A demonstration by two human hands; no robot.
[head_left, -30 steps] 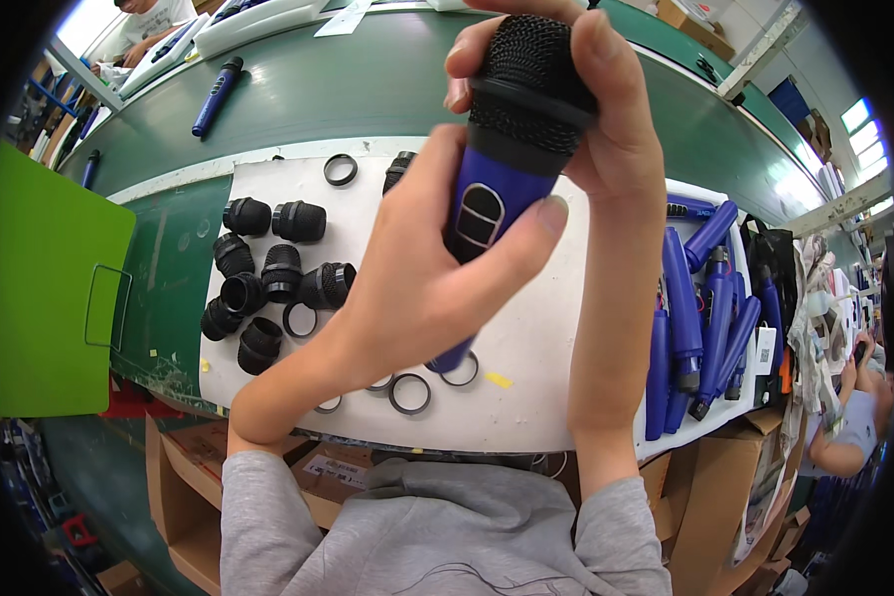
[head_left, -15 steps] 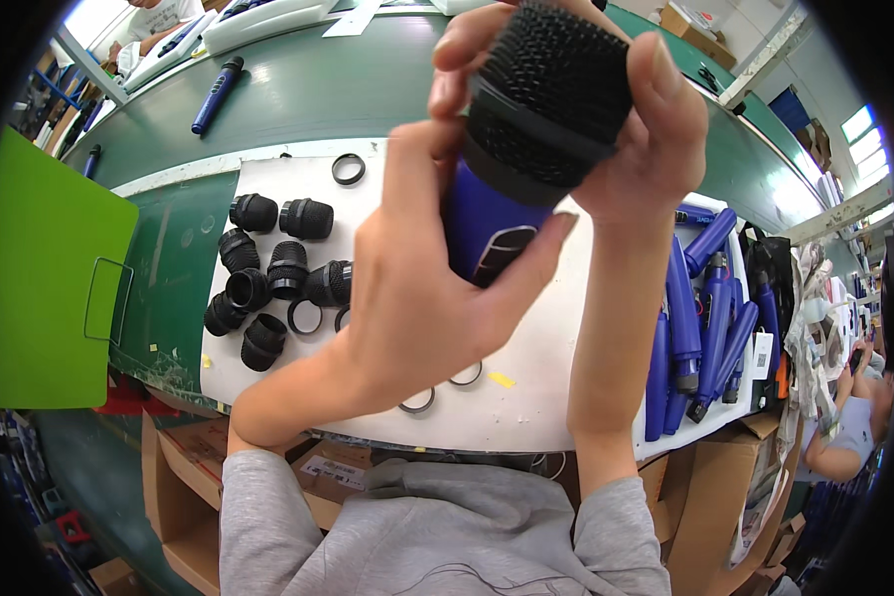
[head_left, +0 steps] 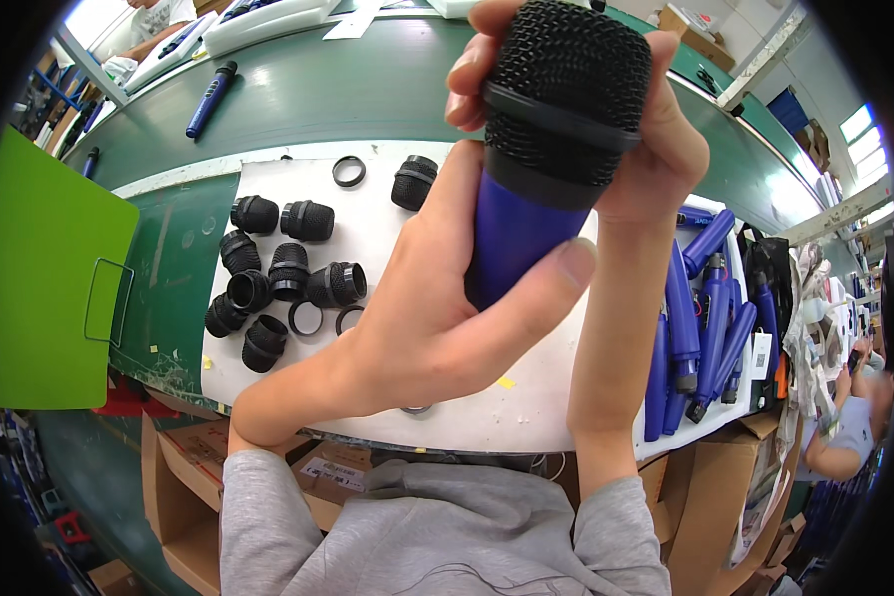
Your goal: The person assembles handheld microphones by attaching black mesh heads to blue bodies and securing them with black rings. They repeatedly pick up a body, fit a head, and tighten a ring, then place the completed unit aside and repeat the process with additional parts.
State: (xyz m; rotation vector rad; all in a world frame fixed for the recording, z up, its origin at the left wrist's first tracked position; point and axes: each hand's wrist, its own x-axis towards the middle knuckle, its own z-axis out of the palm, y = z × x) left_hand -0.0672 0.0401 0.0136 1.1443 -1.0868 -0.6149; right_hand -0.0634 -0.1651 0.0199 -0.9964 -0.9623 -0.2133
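Note:
A blue microphone point(head_left: 531, 223) with a black mesh head is held up close in front of me, its head pointing away. My left hand point(head_left: 417, 288) is wrapped round the blue body, thumb lying across its near side. Around the mesh head curl the fingers of my right hand point(head_left: 670, 149), some of them hidden behind it. On the white work sheet point(head_left: 512, 417) below, several loose black mesh heads point(head_left: 288, 270) lie to the left, and one more mesh head point(head_left: 414, 183) rests just beyond my left hand. Black rings point(head_left: 349, 171) are scattered among them.
Several blue microphone bodies point(head_left: 685, 308) are heaped in a white tray at the right. A blue microphone point(head_left: 212, 101) lies on the green belt point(head_left: 348, 89) across the far side. A bright green panel point(head_left: 50, 278) stands at left. Cardboard boxes point(head_left: 700, 507) sit below the table edge. Other people are at the far left and right.
Both hands and the microphone have shifted slightly right, and the microphone has turned so the label on its body no longer shows. A mesh head beyond my left hand has come into view.

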